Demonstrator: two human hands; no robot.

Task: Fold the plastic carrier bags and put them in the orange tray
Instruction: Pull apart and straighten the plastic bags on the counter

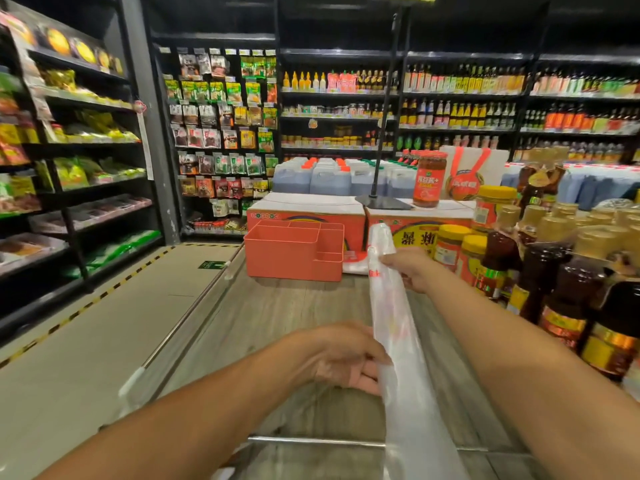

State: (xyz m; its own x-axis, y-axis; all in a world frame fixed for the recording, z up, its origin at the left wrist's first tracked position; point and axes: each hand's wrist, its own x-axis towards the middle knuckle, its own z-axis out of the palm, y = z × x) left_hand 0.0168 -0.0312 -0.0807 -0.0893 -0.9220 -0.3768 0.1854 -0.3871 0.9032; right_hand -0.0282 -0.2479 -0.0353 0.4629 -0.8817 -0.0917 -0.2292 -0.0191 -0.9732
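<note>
Over the surface [277,317] you've got the bag [393,317] stretched lengthwise btwn both hands, gathered into a long narrow strip. Your left hand [346,358] grips it at the near part, fingers curled round its left edge. Your right hand [410,268] pinches it farther out, w/ the bag's tip poking up past the fingers. The tray [294,252] stands at the surface's far end, left of your right hand, apart from the bag. More white plastic [355,266] lies just beside the tray's right wall. Jars [450,247] & bottles [571,282] crowd the right side.

Thin glossy translucent plastic bag [391,327]; matt orange plastic tray [294,251].
</note>
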